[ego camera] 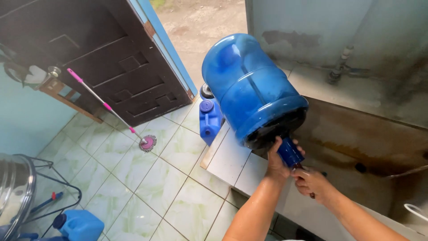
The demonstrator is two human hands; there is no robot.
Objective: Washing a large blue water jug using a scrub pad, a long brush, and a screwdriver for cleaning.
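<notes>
Tiled washroom, blue water jug [252,89] tilted (neck down) — left hand [277,163] gripping neck, right hand [310,180] beneath.

arms: both bare up past the elbow, no sleeves showing
left hand [276,164]: no glove, no ring
right hand [311,180]: bare too, no watch

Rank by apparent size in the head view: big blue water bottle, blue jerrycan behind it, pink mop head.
1. Large translucent blue plastic water bottle, tilted, neck held in the left hand.
2. Small blue plastic jerrycan, partly hidden and farther off.
3. Round pink mop head, smallest, though also farther away.
</notes>
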